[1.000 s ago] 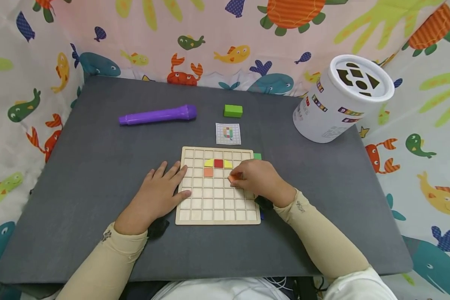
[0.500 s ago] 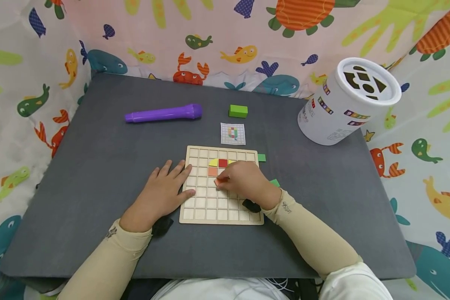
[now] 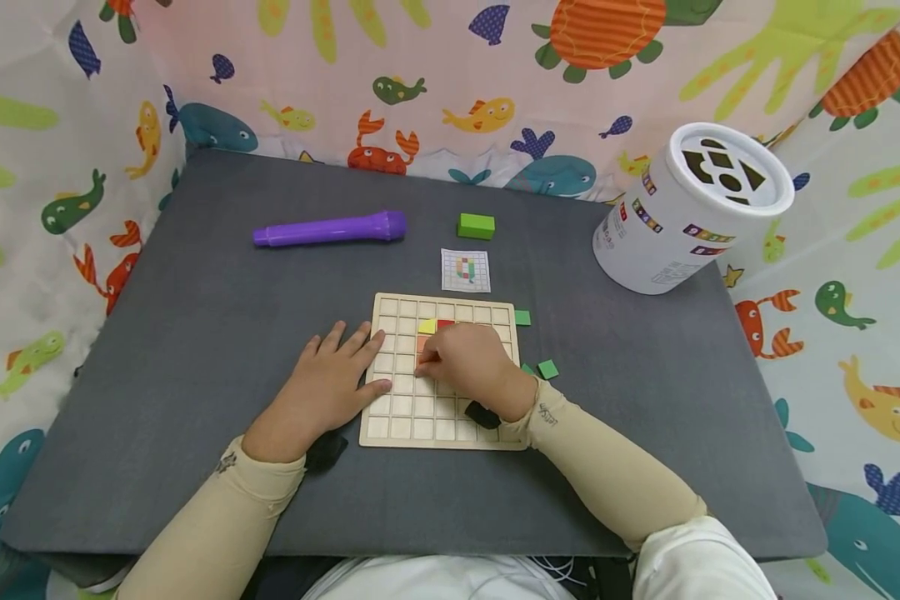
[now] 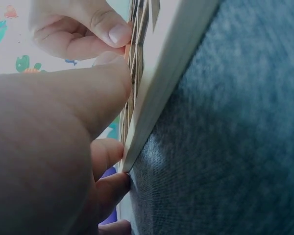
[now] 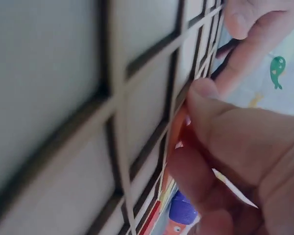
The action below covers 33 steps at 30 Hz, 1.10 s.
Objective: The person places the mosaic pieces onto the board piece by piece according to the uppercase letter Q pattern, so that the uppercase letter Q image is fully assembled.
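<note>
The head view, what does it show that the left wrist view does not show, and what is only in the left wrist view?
Only the head view shows the bucket, the card, the red tile, the yellow tile and the green tiles.

Only the left wrist view shows the left side wall of the board, from low down.

Both show the left hand at the board's edge, the right hand pinching an orange tile, the purple tube (partly hidden in the left wrist view), the table and the patterned cloth.
</note>
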### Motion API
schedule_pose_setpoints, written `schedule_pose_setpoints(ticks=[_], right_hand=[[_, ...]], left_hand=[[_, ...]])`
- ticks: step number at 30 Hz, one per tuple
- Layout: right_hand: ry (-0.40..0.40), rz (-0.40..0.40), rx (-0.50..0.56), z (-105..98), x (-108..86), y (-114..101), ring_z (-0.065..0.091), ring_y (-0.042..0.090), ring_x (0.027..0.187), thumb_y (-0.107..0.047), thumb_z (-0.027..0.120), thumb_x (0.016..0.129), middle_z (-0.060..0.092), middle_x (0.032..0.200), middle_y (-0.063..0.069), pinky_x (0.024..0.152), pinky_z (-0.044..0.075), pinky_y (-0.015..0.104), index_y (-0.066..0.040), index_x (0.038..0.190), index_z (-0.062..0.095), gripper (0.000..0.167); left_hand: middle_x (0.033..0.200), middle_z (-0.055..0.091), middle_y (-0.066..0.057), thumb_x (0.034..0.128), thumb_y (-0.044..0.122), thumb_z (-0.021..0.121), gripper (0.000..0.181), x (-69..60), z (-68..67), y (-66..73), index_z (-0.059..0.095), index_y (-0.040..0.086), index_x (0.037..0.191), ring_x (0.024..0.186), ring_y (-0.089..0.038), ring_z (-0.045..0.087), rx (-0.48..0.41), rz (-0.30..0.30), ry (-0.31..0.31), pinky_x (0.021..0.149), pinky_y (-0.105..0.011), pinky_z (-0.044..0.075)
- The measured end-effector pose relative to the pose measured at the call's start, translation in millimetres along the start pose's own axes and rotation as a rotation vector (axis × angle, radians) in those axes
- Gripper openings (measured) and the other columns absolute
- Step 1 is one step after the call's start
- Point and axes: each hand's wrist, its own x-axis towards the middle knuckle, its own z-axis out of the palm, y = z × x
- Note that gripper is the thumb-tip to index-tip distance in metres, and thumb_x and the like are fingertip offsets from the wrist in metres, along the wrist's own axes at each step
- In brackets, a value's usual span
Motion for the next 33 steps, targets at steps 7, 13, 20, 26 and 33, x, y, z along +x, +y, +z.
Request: schedule_pose_setpoints(ticks=[7,13,20,26,33], right_hand=[[-0.055,0.051,0.096,-18,-16.3,20,0.070,0.008,0.086,-0.038,0.077,0.101,0.077,0.098,-0.010,0.068,0.057,0.031,-0.023,0.111,0.086,0.020],[0.033,0.316,0.167,-36,-54.3,71,0.058,0.015,0.073,-0.030,0.073,0.104,0.075,0.105,-0.003,0.057,0.047,0.035,-0.017,0.125,0.081,0.027],[0.009,0.478,0.217,-36,-101.2,113,0.063,0.019,0.081,-0.030,0.072,0.104,0.075,0.111,0.002,0.068,0.053,0.043,-0.015,0.129,0.079,0.030],[-0.022,0.401,0.227,-15,-123.6,106,0.069,0.020,0.098,-0.034,0.080,0.098,0.074,0.114,0.000,0.082,0.058,0.048,-0.018,0.125,0.081,0.032],[0.021,0.348,0.159,-1,-123.0,92,0.065,0.022,0.096,-0.040,0.087,0.091,0.070,0.111,0.001,0.077,0.059,0.044,-0.015,0.118,0.084,0.037]], left_hand=[[0.174,0.027,-0.015,0.1069,0.054,0.061,0.080,-0.3,2.2,1.2,0.032,0.013,0.170,0.158,-0.049,0.019,-0.008,0.016,0.003,0.121,-0.072,0.020],[0.174,0.025,-0.015,0.1076,0.054,0.059,0.080,0.6,3.0,-0.1,0.031,0.013,0.170,0.158,-0.049,0.017,-0.007,0.029,0.002,0.122,-0.072,0.018],[0.174,0.025,-0.016,0.1082,0.054,0.058,0.079,-0.8,3.1,-3.5,0.031,0.012,0.170,0.158,-0.051,0.017,-0.009,0.030,0.008,0.121,-0.072,0.018],[0.175,0.022,-0.017,0.1087,0.053,0.057,0.080,-2.4,4.3,-5.9,0.028,0.012,0.171,0.159,-0.051,0.014,-0.012,0.027,-0.007,0.121,-0.073,0.016],[0.175,0.021,-0.017,0.1084,0.052,0.058,0.081,-0.4,2.5,-1.2,0.028,0.011,0.171,0.158,-0.052,0.014,-0.027,0.029,-0.011,0.121,-0.074,0.015]])
